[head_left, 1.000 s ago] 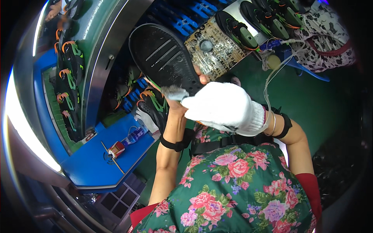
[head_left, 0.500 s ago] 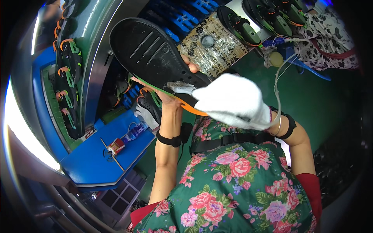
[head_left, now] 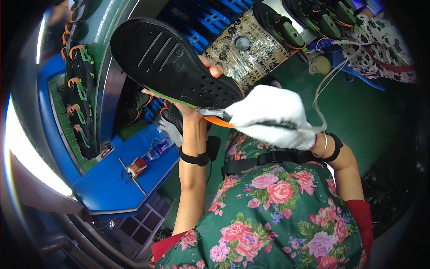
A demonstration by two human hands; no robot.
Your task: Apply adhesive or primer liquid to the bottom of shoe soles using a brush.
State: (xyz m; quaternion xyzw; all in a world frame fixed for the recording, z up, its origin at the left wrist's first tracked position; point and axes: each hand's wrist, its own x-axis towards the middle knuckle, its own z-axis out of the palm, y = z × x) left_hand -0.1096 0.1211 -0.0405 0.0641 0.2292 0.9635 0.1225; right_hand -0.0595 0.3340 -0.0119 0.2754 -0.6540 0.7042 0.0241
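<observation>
My left hand, bare, grips a black shoe from below and at its edge, with its underside turned up. That underside has slots in the wide end and many small holes in the narrower end; green and orange show along the near edge. My right hand, in a white knit glove, is closed around the dark handle of a brush. The pale bristles touch the shoe's near edge, close to my left wrist. A thin clear tube loops near my right wrist.
Several black, green-trimmed shoes stand at the back right, beside a taped cardboard piece. More shoes hang on the left rack. A blue shelf at the left holds a bottle and a red packet.
The brush has moved from the shoe's holed underside to its near edge. The holes now show uncovered. The shoe has shifted slightly left and its tilt has changed.
</observation>
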